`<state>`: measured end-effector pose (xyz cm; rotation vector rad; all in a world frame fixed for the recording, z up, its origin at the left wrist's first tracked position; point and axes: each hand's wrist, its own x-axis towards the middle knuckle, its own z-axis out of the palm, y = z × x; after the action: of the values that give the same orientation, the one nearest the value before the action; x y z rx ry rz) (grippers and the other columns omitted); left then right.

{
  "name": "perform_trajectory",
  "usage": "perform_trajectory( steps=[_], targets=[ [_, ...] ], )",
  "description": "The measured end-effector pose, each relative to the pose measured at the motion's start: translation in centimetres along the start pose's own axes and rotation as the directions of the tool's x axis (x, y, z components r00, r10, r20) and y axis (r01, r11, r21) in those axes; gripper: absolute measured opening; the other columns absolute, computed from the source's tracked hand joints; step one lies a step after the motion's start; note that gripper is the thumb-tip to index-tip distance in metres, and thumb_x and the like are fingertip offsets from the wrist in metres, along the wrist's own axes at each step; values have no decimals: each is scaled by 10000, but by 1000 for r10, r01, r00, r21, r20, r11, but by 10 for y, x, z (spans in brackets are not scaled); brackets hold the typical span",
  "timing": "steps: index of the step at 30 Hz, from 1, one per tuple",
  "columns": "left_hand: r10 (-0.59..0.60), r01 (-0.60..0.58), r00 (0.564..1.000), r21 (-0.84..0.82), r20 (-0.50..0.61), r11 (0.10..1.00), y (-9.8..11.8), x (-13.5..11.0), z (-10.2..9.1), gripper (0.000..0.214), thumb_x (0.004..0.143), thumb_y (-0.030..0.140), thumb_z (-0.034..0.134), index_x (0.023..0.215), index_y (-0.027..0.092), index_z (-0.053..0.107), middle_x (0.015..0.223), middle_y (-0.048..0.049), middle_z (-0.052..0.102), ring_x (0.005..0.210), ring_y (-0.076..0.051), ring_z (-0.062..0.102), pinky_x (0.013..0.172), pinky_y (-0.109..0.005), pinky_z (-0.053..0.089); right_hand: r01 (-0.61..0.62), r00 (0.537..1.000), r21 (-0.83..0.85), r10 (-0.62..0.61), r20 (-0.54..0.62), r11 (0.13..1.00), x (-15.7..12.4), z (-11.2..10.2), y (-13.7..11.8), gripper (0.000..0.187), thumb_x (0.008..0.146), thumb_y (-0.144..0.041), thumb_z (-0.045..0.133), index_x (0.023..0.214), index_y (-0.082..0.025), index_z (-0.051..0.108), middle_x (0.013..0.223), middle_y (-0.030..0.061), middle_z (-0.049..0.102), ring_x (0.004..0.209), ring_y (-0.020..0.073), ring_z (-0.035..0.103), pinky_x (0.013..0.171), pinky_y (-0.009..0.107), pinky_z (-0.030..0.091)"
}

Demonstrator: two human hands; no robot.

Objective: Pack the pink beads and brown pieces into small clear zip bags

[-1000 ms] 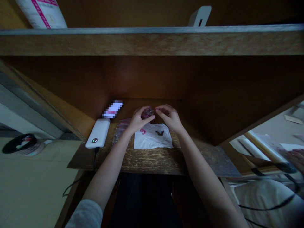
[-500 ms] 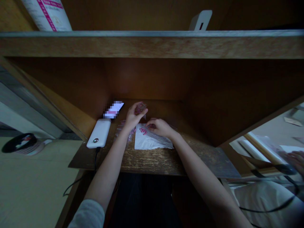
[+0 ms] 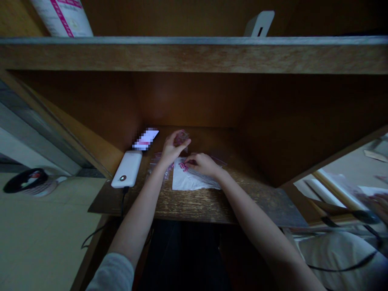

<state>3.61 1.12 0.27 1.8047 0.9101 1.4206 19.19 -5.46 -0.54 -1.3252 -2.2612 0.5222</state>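
Note:
My left hand is raised above the back of the white cloth or tissue, its fingers closed around a small clear plastic bag with a pinkish tint. On the white tissue lies a small cluster of pink beads. My right hand reaches in from the right, thumb and fingers pinched together at the edge of the cluster. Whatever may be between those fingertips is too small to make out. Beside my left wrist lie more clear bags, partly hidden by the forearm.
A white power bank with a cable stands near the left wall, a lit phone behind it. The wooden shelf board runs overhead. A basket sits on the floor at left. Another person's hand shows at far right.
My right hand has moved slightly left and its fingertips have come down to the pink beads. My left hand still holds the bag in nearly the same spot.

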Motion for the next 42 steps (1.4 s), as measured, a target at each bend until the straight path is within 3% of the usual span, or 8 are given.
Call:
perform_trajectory(
  steps=[4, 13, 22, 34, 42],
  targets=[
    [10, -10, 1000, 17, 0, 1000, -3, -1, 1, 392, 753, 399, 699, 1100, 243, 606, 1097, -73, 653, 1021, -217, 610, 910, -396, 480, 38, 999, -46, -38, 14, 998, 1, 1, 0, 182, 814, -206, 570, 930, -201, 710, 898, 48, 719, 713, 150, 618, 630, 249, 393],
    [12, -13, 999, 26, 44, 1000, 0, -3, 0, 408, 747, 403, 705, 1116, 256, 611, 1110, -69, 651, 1034, -224, 608, 906, -380, 482, -86, 996, -90, 86, -9, 992, 1, 3, -8, 109, 775, -213, 599, 842, -224, 684, 803, 12, 706, 652, 141, 599, 571, 239, 335],
    [1, -2, 999, 38, 39, 999, 1, -3, 0, 407, 749, 396, 704, 1117, 254, 606, 1114, -74, 649, 1024, -221, 606, 890, -387, 488, -73, 997, 24, 74, -37, 997, 3, 2, -3, 150, 787, -172, 564, 864, -190, 691, 871, 42, 716, 757, 161, 634, 677, 253, 412],
    [-8, 7, 999, 40, 40, 999, -2, -2, -1, 428, 743, 419, 706, 1122, 250, 603, 1138, -79, 641, 1030, -222, 608, 890, -379, 488, -122, 993, -14, 122, -6, 992, 3, 2, -10, 118, 769, -181, 605, 830, -208, 703, 821, 38, 721, 687, 160, 628, 626, 256, 414],
    [-3, 2, 999, 42, 36, 999, -1, -2, -1, 423, 747, 426, 701, 1118, 247, 602, 1123, -79, 648, 1020, -220, 611, 880, -375, 490, -105, 993, 84, 109, -42, 991, 4, 3, 0, 118, 784, -204, 580, 829, -187, 688, 819, 36, 709, 703, 148, 619, 644, 243, 417]
  ],
)
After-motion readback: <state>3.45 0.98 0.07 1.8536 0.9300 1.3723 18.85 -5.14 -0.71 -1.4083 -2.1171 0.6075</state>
